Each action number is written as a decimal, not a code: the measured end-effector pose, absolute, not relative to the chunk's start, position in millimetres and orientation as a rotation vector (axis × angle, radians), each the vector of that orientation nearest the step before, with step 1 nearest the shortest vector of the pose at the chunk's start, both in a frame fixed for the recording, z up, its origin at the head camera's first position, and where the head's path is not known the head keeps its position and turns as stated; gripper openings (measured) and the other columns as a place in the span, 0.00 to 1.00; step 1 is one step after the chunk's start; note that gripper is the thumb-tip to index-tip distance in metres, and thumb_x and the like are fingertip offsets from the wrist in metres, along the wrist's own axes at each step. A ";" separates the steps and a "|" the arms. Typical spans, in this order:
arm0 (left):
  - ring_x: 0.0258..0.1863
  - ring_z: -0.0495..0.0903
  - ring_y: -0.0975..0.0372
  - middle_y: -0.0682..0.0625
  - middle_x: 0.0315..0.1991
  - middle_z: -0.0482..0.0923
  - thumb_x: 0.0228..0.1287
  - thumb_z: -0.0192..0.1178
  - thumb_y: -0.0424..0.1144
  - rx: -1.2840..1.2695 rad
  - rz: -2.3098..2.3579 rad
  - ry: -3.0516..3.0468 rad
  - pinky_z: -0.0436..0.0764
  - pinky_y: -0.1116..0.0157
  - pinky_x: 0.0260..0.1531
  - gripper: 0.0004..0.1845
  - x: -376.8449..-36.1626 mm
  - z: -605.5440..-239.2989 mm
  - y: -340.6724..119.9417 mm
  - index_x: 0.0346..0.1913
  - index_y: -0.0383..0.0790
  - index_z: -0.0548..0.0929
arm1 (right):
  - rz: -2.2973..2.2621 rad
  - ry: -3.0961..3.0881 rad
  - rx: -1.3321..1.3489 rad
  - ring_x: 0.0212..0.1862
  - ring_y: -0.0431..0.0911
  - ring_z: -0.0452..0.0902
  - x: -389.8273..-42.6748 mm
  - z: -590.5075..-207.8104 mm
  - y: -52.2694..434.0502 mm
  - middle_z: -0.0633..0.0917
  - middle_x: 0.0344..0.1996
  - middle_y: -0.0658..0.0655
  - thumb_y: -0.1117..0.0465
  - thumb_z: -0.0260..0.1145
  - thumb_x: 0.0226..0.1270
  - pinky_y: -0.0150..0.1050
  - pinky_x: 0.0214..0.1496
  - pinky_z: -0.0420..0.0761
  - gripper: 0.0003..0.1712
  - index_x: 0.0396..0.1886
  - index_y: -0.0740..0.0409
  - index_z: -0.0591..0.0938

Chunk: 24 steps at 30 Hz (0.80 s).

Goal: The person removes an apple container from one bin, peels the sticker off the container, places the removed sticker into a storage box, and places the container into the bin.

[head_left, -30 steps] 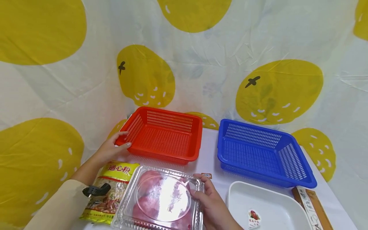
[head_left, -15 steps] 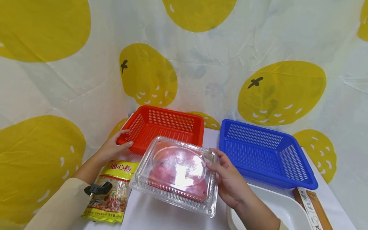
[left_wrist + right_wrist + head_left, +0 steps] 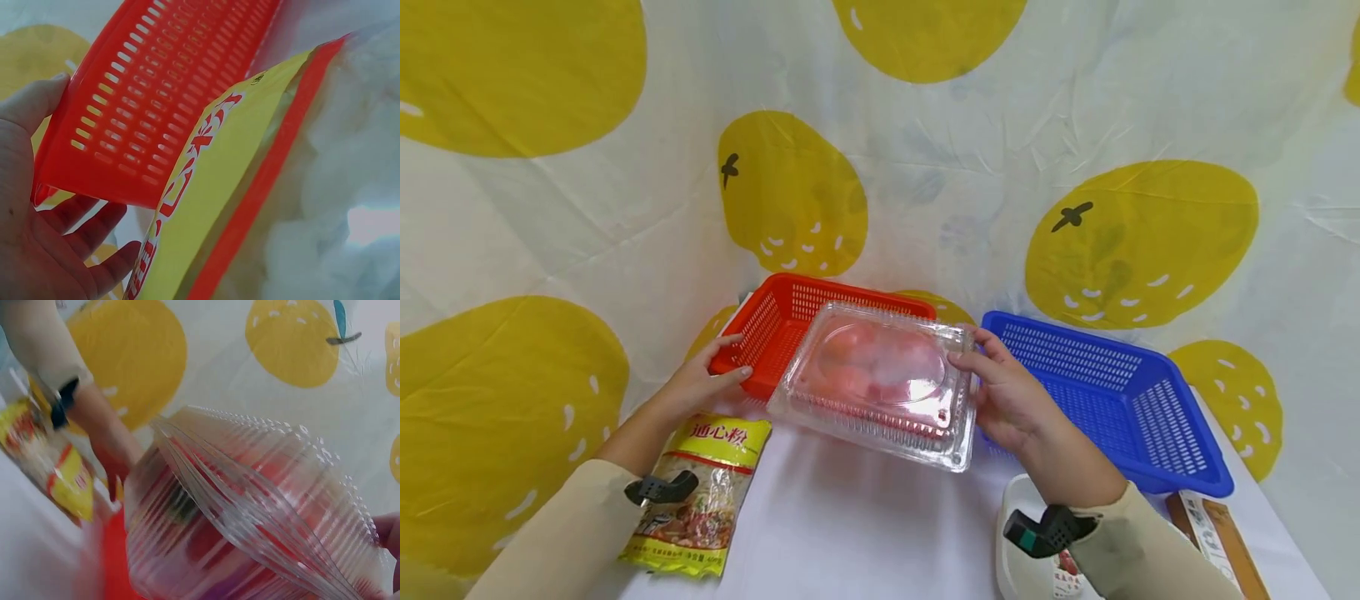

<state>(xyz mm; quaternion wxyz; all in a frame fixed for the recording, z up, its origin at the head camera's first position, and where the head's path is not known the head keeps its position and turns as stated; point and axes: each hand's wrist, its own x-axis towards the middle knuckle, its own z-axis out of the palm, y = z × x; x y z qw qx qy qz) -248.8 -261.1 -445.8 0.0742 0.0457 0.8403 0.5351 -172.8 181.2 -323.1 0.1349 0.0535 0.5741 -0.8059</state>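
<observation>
While the white tray (image 3: 1011,533) and a cardboard box (image 3: 1213,533) are sitting nearest the camera, a yellow pasta bag (image 3: 696,500) is lying flat on the white table (image 3: 865,525), out of the way. A bit further on, the clear clamshell box (image 3: 880,383) with red fruit inside is being gripped at its right edge by the right hand (image 3: 1011,400) and held tilted over the near rim of the red basket (image 3: 775,321). That basket's left corner is being clasped by the left hand (image 3: 700,387), probably so it's kept from sliding. The blue basket (image 3: 1112,400) is sitting beside it, and everything's being backed by a lemon-print sheet (image 3: 925,150).
</observation>
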 end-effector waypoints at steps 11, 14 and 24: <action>0.70 0.69 0.36 0.33 0.80 0.58 0.71 0.71 0.50 0.078 1.597 2.507 0.82 0.40 0.61 0.50 -252.1 -447.0 -258.6 0.87 0.51 0.52 | -2.327 1.661 0.203 0.73 0.62 0.61 -250.7 -320.2 161.0 0.68 0.71 0.51 0.60 0.64 0.81 0.66 0.72 0.71 0.22 0.69 0.41 0.72; 0.70 0.69 0.36 0.33 0.80 0.58 0.72 0.70 0.50 0.065 1.593 2.500 0.83 0.40 0.60 0.49 -254.9 -447.2 -257.5 0.87 0.52 0.52 | -2.318 1.660 0.213 0.73 0.61 0.63 -274.0 -324.8 154.3 0.69 0.70 0.51 0.60 0.65 0.79 0.68 0.73 0.70 0.21 0.66 0.40 0.73; 0.70 0.69 0.37 0.33 0.79 0.59 0.74 0.69 0.48 0.057 1.646 2.483 0.82 0.41 0.62 0.48 -254.0 -451.9 -257.7 0.87 0.52 0.52 | -2.243 1.641 0.264 0.64 0.57 0.71 -336.7 -359.0 132.3 0.74 0.61 0.53 0.61 0.69 0.77 0.56 0.64 0.81 0.17 0.59 0.43 0.76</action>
